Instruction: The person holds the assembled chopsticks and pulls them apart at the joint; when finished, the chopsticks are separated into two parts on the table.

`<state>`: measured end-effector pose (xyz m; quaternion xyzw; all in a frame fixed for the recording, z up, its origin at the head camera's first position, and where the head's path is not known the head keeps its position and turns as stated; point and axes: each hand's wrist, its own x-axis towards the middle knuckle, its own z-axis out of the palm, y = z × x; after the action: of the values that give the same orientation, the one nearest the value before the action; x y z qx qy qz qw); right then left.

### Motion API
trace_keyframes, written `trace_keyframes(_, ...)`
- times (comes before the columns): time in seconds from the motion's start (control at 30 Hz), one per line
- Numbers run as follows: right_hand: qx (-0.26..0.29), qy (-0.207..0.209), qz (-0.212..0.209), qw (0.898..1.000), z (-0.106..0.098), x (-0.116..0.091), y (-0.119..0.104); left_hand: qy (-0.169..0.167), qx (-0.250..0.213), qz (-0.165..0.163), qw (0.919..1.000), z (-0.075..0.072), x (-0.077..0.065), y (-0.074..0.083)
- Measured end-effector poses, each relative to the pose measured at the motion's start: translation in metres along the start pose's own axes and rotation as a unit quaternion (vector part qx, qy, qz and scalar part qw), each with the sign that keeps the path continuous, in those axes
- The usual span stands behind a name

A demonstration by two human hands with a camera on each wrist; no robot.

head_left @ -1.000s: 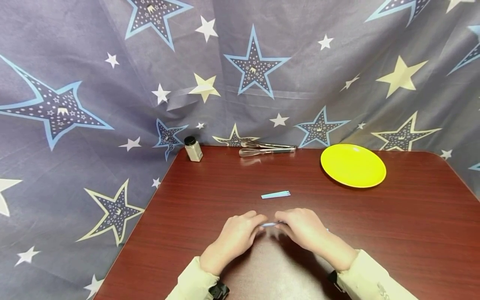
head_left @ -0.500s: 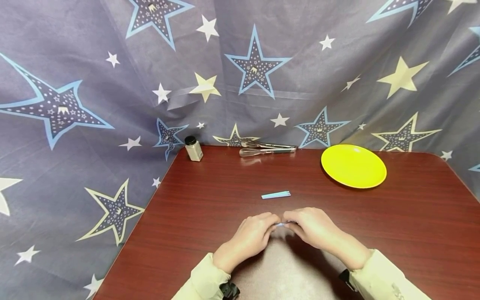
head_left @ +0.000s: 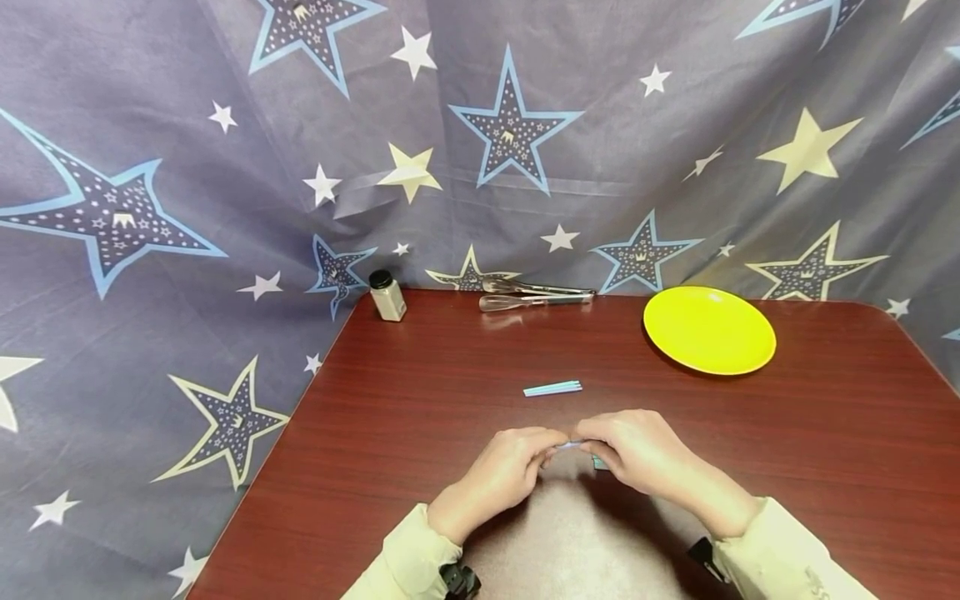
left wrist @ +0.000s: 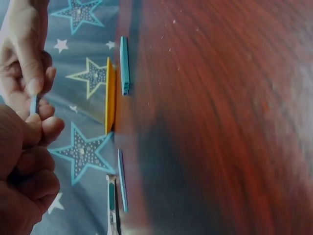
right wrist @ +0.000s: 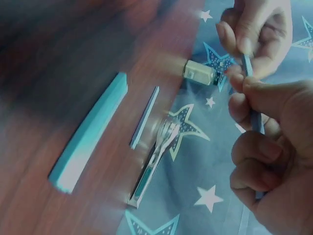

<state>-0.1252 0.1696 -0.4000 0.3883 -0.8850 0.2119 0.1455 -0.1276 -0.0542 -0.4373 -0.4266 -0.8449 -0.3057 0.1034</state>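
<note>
A thin blue stick [head_left: 572, 444] is held level above the front of the table, its kind hard to tell. My left hand [head_left: 504, 471] pinches one end between thumb and fingers. My right hand [head_left: 637, 450] grips the stick close beside it; in the right wrist view the blue stick [right wrist: 257, 122] runs on through the curled fingers. Below the right hand lies a teal bundle [right wrist: 90, 139], mostly hidden in the head view. A small row of light blue sticks [head_left: 552, 388] lies beyond both hands.
A yellow plate [head_left: 709, 331] stands at the back right. Metal tongs [head_left: 536, 298] lie along the back edge against the star-patterned cloth [head_left: 480, 217]. At the back left is a jar [head_left: 387, 300] with a black lid.
Both hands have shifted right, the left one more, so they are closer together on the stick. Part of the teal bundle now shows below the right hand.
</note>
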Motion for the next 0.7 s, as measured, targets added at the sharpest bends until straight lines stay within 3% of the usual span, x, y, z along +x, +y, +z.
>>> trace_keyframes(0.17,0.007,-0.011,0.031,0.999,-0.01,-0.004,0.01,-0.002,-0.026,-0.034,0.9991,-0.004,0.001,0.0)
trace_keyframes(0.3,-0.004,-0.026,0.057,0.998,-0.016,-0.006,0.017,-0.013,0.028,-0.076,0.9966,-0.006,0.007,-0.005)
trace_keyframes(0.43,-0.012,-0.065,0.075,0.995,-0.018,-0.011,0.026,-0.059,0.09,-0.076,0.9913,-0.006,0.012,-0.014)
trace_keyframes(0.57,0.002,-0.094,0.094,0.991,-0.016,-0.016,0.033,-0.085,0.104,-0.076,0.9881,-0.001,0.02,-0.024)
trace_keyframes(0.7,0.014,-0.083,0.105,0.991,-0.014,-0.021,0.038,-0.065,0.103,-0.118,0.9855,0.002,0.029,-0.029)
